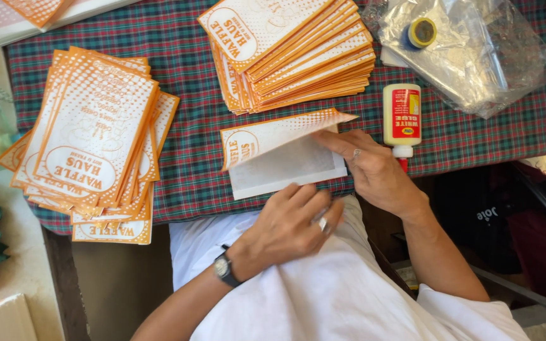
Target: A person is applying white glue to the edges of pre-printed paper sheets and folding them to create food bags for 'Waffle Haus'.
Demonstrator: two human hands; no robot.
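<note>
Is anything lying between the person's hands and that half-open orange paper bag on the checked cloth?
Nothing visible does. The right hand already touches the paper bag at its lifted printed flap, and the left hand rests at the bag's near edge. The glue bottle stands off to the right.

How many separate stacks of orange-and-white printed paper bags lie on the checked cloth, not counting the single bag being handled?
2: a fanned stack at the cloth's left end and a neater stack at top centre. More sheets at the top-left corner may be another, mostly cut off.

Right hand [374,170] lifts paper bag [282,155] flap; left hand [292,224] rests near; glue bottle [402,120] beside.
</note>
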